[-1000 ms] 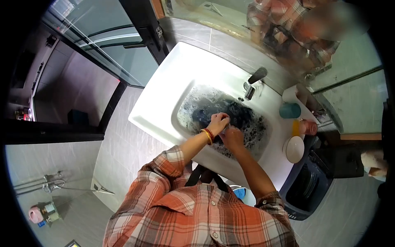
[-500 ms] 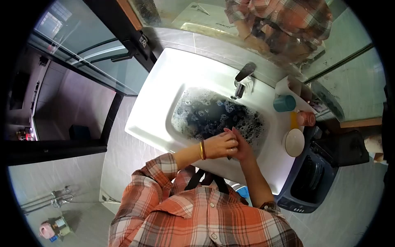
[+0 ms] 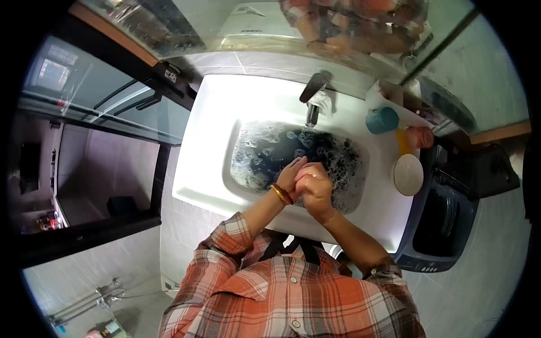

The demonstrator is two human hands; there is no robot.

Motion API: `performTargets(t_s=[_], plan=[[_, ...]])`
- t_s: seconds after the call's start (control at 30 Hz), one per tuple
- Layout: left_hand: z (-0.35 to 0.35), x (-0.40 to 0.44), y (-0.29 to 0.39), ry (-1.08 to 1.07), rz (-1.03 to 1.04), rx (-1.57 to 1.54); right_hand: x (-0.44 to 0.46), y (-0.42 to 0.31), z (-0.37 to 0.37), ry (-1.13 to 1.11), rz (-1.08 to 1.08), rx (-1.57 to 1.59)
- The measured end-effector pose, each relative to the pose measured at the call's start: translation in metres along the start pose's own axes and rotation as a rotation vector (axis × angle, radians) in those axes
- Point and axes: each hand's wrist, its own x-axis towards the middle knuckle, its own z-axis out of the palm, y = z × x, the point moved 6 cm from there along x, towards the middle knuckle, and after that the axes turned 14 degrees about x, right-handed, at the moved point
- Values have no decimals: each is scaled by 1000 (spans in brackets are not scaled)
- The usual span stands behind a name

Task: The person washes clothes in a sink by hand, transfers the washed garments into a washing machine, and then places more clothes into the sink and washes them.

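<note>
My left hand (image 3: pixel 289 176) and my right hand (image 3: pixel 315 187) are pressed together above the front part of the white sink (image 3: pixel 208 141). The right hand's fingers wrap round the left hand. A red and yellow bracelet circles my left wrist. Beneath them, dark cloth (image 3: pixel 276 152) lies in foamy, soapy water in the basin. Behind the basin stands a metal faucet (image 3: pixel 313 107) with something white on it. Whether anything is between my palms is hidden.
On the sink's right side are a teal cup (image 3: pixel 382 120), a pink cup (image 3: pixel 419 137), a yellow item (image 3: pixel 403 142) and a white bowl (image 3: pixel 408 175). A dark washing machine (image 3: pixel 442 225) stands at the right. A mirror (image 3: pixel 253 25) spans the wall behind.
The view has turned, and the sink appears more level. My hands rose from the water and came together; the right hand has now closed over the left.
</note>
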Motion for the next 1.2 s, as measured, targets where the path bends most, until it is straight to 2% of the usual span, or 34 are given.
performTargets(t_s=[0.07,0.1,0.13,0.2,0.3,0.4,0.57,0.67,0.77,0.87,0.97,1.07,1.13,1.2], plan=[[2,7,-6,-196,-172,-21,1,-13,8,-129,-101,-90],[13,1,-2,-126,-334,-18,1,-24,12,-198,-158,-135],[23,1,6,-239,-279,148,0,-31,15,-255,-208,-163],[52,-13,23,-182,-333,367,-5,-39,21,-379,-310,-217],[63,-14,23,-294,-448,620,-25,-38,28,-571,-381,-216],[75,-11,20,-386,-430,1032,-48,-27,34,-748,-453,-230],[59,1,-7,-331,-474,1334,-78,-2,41,-895,-422,-220],[49,13,-14,-283,-312,1533,-96,23,43,-864,-374,-229],[46,18,-20,-259,-239,1583,-101,36,47,-982,-256,-301],[40,21,-27,-152,-286,1619,-109,43,45,-993,-260,-340],[63,18,-28,-306,-209,1463,-98,11,23,-977,-266,-269],[65,30,-30,-325,133,1392,-80,-29,-24,-723,-213,-361],[58,24,-33,-591,1082,2120,-77,-54,-73,-399,-121,-334],[40,34,-19,-265,177,1979,-93,-76,-117,-308,63,-371]])
